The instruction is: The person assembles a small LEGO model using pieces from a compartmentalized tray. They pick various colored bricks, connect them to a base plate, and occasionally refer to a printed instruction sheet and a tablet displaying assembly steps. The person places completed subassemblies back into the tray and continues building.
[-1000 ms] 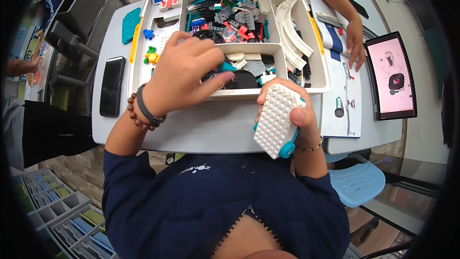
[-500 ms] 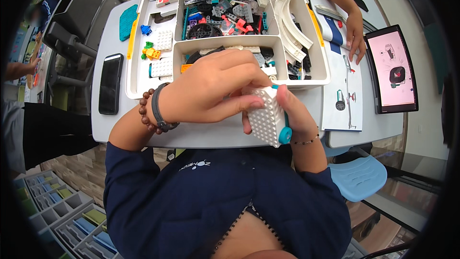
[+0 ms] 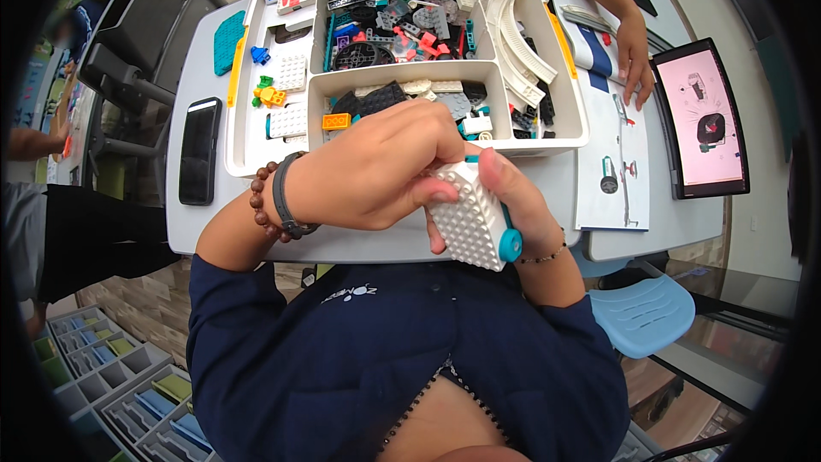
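Observation:
Above the table's near edge I have a white studded building-brick block (image 3: 469,227), tilted, with a teal wheel-like round piece (image 3: 510,245) at its lower right corner. My right hand (image 3: 520,197) holds the block from the right, thumb along its top edge and a fingertip showing at its left side. Curled over the upper left corner, my left hand (image 3: 389,162) presses its thumb against the studs; its other fingertips are partly hidden behind the block. A bead bracelet and a dark band are on my left wrist.
Just beyond my hands stands a white sorting tray (image 3: 406,74) of mixed bricks, with curved white track pieces (image 3: 516,43). A phone (image 3: 199,151) lies left. At right are an instruction sheet (image 3: 611,180), a screen (image 3: 701,124) and another person's hand (image 3: 634,64).
My left hand and the block have shifted slightly left, the block a little lower. More of the orange brick and dark pieces in the tray's front compartment now shows.

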Available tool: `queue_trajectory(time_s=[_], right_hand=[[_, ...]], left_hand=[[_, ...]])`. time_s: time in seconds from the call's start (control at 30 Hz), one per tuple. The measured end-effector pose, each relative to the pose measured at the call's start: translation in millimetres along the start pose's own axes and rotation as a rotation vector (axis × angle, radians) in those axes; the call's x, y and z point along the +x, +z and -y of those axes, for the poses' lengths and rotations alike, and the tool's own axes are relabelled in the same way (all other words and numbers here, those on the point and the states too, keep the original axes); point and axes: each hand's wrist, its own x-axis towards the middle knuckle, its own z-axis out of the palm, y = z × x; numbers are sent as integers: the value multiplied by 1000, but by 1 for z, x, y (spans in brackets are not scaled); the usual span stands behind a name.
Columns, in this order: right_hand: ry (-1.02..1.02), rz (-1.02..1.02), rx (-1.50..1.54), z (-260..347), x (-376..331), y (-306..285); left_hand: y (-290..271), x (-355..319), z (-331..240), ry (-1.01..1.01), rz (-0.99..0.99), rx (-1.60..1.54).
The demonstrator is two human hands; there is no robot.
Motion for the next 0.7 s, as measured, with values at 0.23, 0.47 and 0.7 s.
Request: queue_trajectory(time_s=[0.23,0.47,0.7], right_hand=[[19,-14,-36,2,1,4],[-94,42,260,2,8,-21],[-334,-45,292,16,9,-33]], left_hand=[[-11,1,-11,-48,38,1],[-33,-3,-19,-127,-98,130],[-39,-12,28,-399,123,586]])
